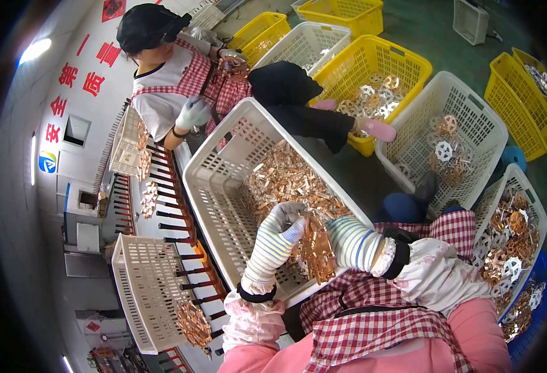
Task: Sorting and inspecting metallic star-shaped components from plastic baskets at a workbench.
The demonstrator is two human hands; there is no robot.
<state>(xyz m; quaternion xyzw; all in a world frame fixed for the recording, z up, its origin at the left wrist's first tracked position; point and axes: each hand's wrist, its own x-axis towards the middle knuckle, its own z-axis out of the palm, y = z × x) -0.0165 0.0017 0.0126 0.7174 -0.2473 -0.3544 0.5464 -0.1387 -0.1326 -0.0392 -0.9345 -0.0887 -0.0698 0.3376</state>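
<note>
Head view: a bundle of copper-coloured metal pieces is held up over the near side of a white basket.
With the bundle taken as the clock's centre, its edge is gripped at about ten o'clock by the left hand, its gloved fingers curled in toward the thumb. At about three o'clock the bundle is met by the gloved right hand; its fingertips are hidden, so how far it is closed cannot be told. Loose pieces are heaped in the basket at eleven o'clock. Farther out at eleven, a seated co-worker in a checked apron is seen. At nine o'clock, a row of dark handles is lined up; between one and two, a pale basket is partly filled with toothed discs.
</note>
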